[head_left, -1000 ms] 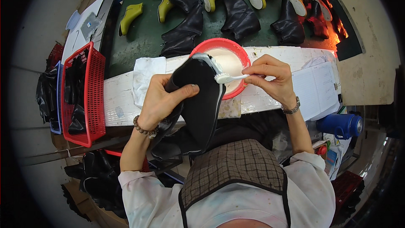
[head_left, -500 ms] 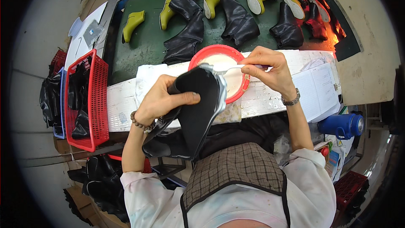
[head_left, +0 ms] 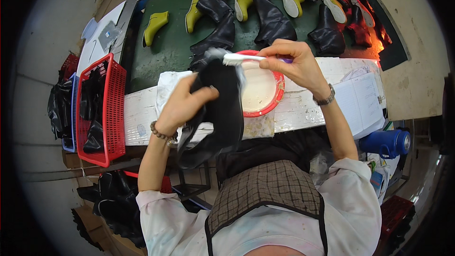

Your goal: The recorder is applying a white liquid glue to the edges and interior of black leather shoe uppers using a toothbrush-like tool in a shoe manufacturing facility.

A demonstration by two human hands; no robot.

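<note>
My left hand (head_left: 186,109) grips a black boot upper (head_left: 220,114), thumb on its dark inner face and fingers behind. A wet whitish coat runs along the upper's far edge; motion blurs hand and upper. Between the fingertips of my right hand (head_left: 297,64) is a white toothbrush (head_left: 241,59), its bristles at or close to that coated edge; contact is hard to make out. Beneath the brush stands a red bowl (head_left: 280,87) of milky cream-coloured liquid (head_left: 258,85), partly covered by the upper.
Beyond the white bench (head_left: 303,102) lies a green surface (head_left: 166,61) bearing black boots and yellow-green lasts, with an orange glow far right. A red basket (head_left: 113,109) of black uppers stands left. To the right are a notebook (head_left: 353,104) and a blue flask (head_left: 386,143).
The boot upper has swung more upright and its lower part has risen. My right hand has lifted the toothbrush up and left, from over the bowl's middle toward the upper's far corner.
</note>
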